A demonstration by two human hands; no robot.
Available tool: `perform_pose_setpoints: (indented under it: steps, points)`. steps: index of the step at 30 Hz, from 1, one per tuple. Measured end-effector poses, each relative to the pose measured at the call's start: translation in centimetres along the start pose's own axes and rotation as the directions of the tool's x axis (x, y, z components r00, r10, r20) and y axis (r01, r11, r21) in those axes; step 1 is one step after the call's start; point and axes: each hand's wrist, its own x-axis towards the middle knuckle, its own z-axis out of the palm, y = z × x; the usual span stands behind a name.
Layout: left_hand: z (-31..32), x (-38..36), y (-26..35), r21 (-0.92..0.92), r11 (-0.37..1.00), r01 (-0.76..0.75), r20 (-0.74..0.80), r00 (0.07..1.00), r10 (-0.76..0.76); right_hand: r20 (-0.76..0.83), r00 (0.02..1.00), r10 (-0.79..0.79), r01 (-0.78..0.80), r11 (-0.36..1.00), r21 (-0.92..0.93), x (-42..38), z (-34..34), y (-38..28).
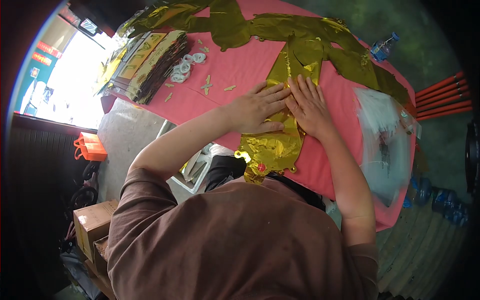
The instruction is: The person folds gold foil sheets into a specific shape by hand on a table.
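A gold foil sheet (272,145) lies flat on the pink tablecloth (337,165), its lower end reaching the table's near edge. My left hand (259,109) rests palm down on the foil with its fingers stretched out. Beside it, my right hand (307,106) also lies flat on the foil, fingers extended, its fingertips close to those of the left. Neither hand grips anything. Above both hands, more gold foil (305,32) spreads across the far side of the table.
Stacked printed packets (155,62) stand at the left, near white ribbon rolls (185,67) and small flat pieces (207,85). Clear plastic bags (382,135) lie at the right. A water bottle (384,47) is at the far right edge. Cardboard boxes (95,222) are at lower left.
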Motion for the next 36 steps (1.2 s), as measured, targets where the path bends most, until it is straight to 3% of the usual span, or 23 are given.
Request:
perform_pose_setpoints:
  steps: [5, 11, 13, 16, 20, 22, 33, 36]
  points:
    - [0.0, 0.2, 0.3, -0.044, 0.999, -0.002, -0.028, 1.0, 0.001, -0.011, 1.0, -0.005, 0.005, 1.0, 0.009, 0.0, 0.4, 0.3]
    - [-1.7, 0.4, 0.0, -0.318, 0.944, -0.091, -0.126, 0.991, 0.054, 0.018, 1.0, 0.009, -0.009, 1.0, -0.002, 0.1, 0.2, 0.3]
    - [-2.6, 0.0, -0.7, -0.465, 0.883, 0.059, -0.131, 0.982, -0.134, 0.027, 0.999, 0.018, -0.018, 1.0, -0.006, 0.0, 0.2, 0.3]
    - [-2.5, -0.8, -3.3, -0.386, 0.919, 0.079, -0.191, 0.968, -0.164, 0.024, 1.0, 0.006, -0.005, 1.0, -0.009, 0.0, 0.3, 0.3]
    - [-1.9, -2.0, -3.1, -0.318, 0.941, 0.115, -0.146, 0.975, -0.168, 0.03, 0.999, 0.01, -0.009, 0.999, -0.038, 0.1, 0.2, 0.2]
    - [-1.7, -2.0, -2.7, -0.198, 0.973, 0.123, -0.133, 0.98, -0.151, 0.031, 0.999, 0.008, -0.006, 0.999, -0.054, 0.1, 0.3, 0.2]
    - [-1.4, -1.5, -2.6, -0.133, 0.986, 0.1, -0.106, 0.988, -0.114, 0.024, 1.0, 0.019, -0.02, 0.998, 0.053, 0.0, -0.1, 0.1]
    - [-1.7, -1.5, -2.7, -0.155, 0.983, 0.096, -0.088, 0.99, -0.111, 0.048, 0.999, 0.007, -0.006, 1.0, -0.022, 0.0, -0.2, 0.2]
